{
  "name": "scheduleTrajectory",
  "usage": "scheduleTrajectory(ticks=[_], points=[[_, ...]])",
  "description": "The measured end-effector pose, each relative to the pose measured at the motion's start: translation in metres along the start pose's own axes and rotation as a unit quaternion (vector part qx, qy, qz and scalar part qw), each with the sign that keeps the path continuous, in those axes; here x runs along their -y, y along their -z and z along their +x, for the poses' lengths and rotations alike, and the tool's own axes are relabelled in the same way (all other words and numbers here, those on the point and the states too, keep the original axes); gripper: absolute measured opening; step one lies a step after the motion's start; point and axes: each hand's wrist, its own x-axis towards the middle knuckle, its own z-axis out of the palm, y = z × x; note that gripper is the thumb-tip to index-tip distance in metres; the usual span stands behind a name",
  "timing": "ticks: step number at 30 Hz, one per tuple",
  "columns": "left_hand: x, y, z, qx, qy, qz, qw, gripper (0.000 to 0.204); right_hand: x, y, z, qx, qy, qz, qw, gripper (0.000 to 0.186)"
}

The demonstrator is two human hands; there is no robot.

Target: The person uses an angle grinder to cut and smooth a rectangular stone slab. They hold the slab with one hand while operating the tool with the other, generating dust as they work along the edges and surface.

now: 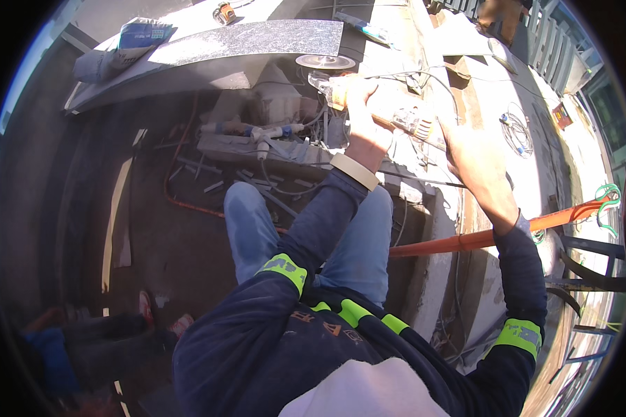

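Note:
My left hand (360, 115) wraps round the front of an orange angle grinder (402, 117). At its rear end is my right hand (469, 153), closed on the body, its fingers partly lost in glare. The grinder's wide round disc (325, 62) lies nearly flat at the right end of a speckled grey stone slab (257, 42). Whether the disc touches the slab's edge, I cannot tell. Dust hazes the air under the slab.
White and blue cable connectors (263, 133) and several narrow offcuts (257, 182) lie below the slab. A bag (140, 38) rests at its left end. An orange pole-like piece (459, 242) crosses at right, near a coiled cable (516, 132). Another person's shoe (146, 308) shows lower left.

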Motion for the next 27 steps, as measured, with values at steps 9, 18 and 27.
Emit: scheduleTrajectory(ticks=[9,18,27], points=[[0.0,-0.007,0.002,0.049,0.012,0.043,0.998,0.031,0.001,0.003,0.001,0.009,-0.013,0.015,1.0,0.05],[-0.002,-0.001,0.002,0.022,0.005,0.041,0.999,0.022,-0.002,-0.014,-0.006,-0.039,0.013,0.046,0.998,0.047],[-0.005,-0.018,-0.006,0.036,-0.001,0.027,0.999,0.011,-0.013,-0.021,-0.021,-0.019,-0.011,0.08,0.997,0.046]])
